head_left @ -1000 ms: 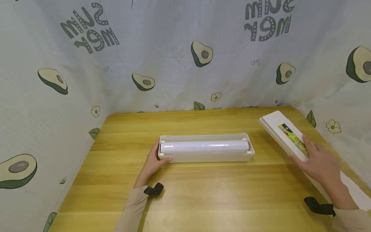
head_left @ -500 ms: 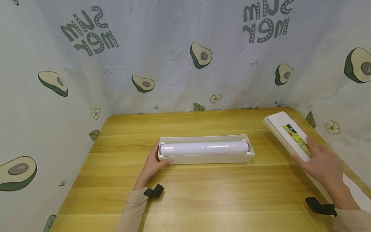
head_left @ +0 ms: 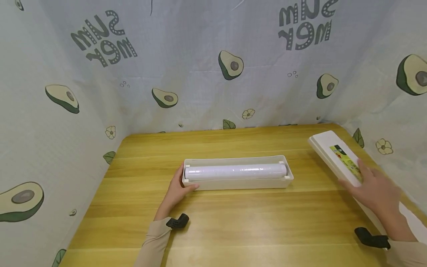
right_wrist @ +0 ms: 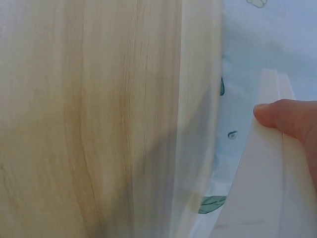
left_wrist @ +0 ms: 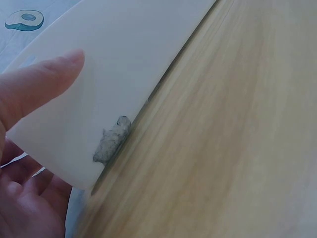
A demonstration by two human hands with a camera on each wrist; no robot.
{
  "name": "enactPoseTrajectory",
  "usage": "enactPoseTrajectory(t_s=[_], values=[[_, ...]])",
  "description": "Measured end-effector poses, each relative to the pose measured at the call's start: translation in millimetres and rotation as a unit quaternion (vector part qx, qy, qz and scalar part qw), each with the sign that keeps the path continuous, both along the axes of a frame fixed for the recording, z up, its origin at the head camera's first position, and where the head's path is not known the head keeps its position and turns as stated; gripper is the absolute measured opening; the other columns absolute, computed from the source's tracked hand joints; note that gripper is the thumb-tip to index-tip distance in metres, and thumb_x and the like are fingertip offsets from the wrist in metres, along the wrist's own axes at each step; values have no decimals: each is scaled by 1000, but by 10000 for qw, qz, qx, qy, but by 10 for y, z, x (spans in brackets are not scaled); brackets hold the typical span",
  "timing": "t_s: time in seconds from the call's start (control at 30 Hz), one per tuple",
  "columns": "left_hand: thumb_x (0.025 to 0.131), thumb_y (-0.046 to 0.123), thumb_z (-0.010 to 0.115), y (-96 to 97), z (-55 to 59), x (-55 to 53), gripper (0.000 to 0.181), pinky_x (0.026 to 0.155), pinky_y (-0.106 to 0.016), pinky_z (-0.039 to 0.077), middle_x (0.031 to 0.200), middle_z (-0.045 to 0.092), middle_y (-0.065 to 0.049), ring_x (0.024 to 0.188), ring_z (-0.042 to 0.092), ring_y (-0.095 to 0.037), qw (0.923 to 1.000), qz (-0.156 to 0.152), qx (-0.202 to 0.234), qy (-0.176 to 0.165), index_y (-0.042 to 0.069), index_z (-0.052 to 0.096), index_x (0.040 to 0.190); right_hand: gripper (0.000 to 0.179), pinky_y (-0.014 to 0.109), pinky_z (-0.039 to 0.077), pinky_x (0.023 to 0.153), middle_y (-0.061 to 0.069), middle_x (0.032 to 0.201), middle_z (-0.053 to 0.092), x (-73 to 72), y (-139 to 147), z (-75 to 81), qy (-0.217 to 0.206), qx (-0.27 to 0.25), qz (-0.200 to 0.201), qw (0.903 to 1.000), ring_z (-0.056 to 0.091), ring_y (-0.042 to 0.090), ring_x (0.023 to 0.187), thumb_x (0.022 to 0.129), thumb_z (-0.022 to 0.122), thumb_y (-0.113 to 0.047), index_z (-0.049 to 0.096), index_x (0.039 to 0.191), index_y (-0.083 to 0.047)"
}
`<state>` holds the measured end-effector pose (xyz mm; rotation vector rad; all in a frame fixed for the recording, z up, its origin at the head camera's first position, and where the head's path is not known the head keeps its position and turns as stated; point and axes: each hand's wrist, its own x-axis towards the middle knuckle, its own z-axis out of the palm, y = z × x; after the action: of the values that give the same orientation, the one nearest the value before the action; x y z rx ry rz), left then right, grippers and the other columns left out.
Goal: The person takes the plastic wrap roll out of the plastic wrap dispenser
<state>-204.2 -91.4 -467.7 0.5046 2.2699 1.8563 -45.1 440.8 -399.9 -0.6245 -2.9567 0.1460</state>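
Observation:
A long white plastic box [head_left: 240, 184] lies on the wooden table with its top off. Inside it is a shiny wrapped roll, apparently cling film [head_left: 235, 172]. My left hand [head_left: 175, 191] grips the box's left end, thumb on the front wall and fingers round the end. In the left wrist view a grey lump [left_wrist: 113, 141] sticks to the box wall [left_wrist: 133, 54] near its lower edge. At the right, my right hand [head_left: 378, 193] holds a long white lid [head_left: 325, 142] with a yellow-green label, slanted above the table; its thumb [right_wrist: 277, 115] presses the side in the right wrist view.
The wooden table [head_left: 247, 222] ends at the back and sides against a hanging cloth [head_left: 197, 66] printed with avocados. The right table edge runs close by the lid. Black wrist devices [head_left: 178, 221] sit on both forearms.
My right hand has carried the lid slightly to the right, toward the table's right edge. The left hand keeps its grip on the box, which stays in place.

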Motion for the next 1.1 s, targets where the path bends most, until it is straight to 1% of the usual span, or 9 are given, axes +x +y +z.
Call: enactPoseTrajectory(t_s=[0.1, 0.17, 0.33, 0.5, 0.67, 0.83, 0.93, 1.1], values=[[76, 4, 75, -30, -3, -10, 97, 97, -18, 42, 148, 33, -17, 129, 41, -30, 10000, 1, -8, 21, 11, 15, 151, 103, 70, 35, 64, 43, 126, 33, -27, 0, -26, 76, -58, -25, 10000, 40, 61, 98, 82, 51, -65, -2, 150, -9], [76, 4, 76, -21, -17, -5, 97, 93, -14, 42, 148, 33, -16, 128, 41, -29, 10000, 13, 20, 4, 12, 15, 151, 103, 71, 34, 65, 44, 125, 33, -18, 16, -22, 105, -74, -58, 9999, 39, 61, 97, 82, 51, -65, -1, 150, -8], [75, 2, 75, -10, -20, -4, 98, 89, -9, 41, 148, 32, -16, 128, 41, -30, 9999, 81, 113, -16, 12, 15, 151, 105, 70, 35, 63, 44, 124, 32, -21, 61, -32, 38, -89, -138, 9999, 40, 62, 94, 81, 51, -66, -3, 150, -8], [76, 3, 75, -5, -17, -10, 98, 89, -10, 41, 149, 32, -17, 127, 41, -31, 9999, 20, 99, -29, 12, 14, 152, 105, 71, 35, 63, 44, 124, 30, -33, 146, -79, -71, -69, -245, 9997, 39, 66, 92, 82, 49, -67, -5, 149, -7], [76, 4, 75, -7, -22, -1, 97, 90, -9, 41, 149, 32, -16, 127, 41, -30, 10000, 19, 56, -77, 13, 15, 152, 107, 75, 31, 68, 45, 124, 27, -32, 271, -138, -224, -153, -389, 9989, 37, 67, 91, 81, 49, -68, -4, 149, -6], [77, 4, 75, 3, -21, 6, 96, 90, -9, 40, 150, 31, -15, 128, 41, -30, 9999, 17, 70, -92, 13, 15, 151, 108, 74, 30, 69, 46, 124, 27, -2, 356, -141, -312, -189, -503, 9981, 36, 67, 92, 81, 49, -69, -8, 148, -6], [77, 5, 75, 3, -23, 15, 96, 92, -12, 42, 150, 32, -15, 128, 41, -30, 9999, 45, 25, -135, 14, 15, 151, 108, 73, 31, 68, 46, 122, 28, 19, 355, -126, -283, -201, -559, 9978, 37, 67, 91, 81, 48, -69, -7, 149, -6], [77, 6, 75, 12, -12, 19, 97, 99, -23, 43, 150, 31, -14, 129, 41, -29, 9998, 77, -42, -177, 14, 15, 151, 106, 73, 31, 69, 46, 120, 29, 57, 323, -106, -200, -192, -581, 9979, 37, 68, 91, 81, 48, -68, -5, 149, -6]])
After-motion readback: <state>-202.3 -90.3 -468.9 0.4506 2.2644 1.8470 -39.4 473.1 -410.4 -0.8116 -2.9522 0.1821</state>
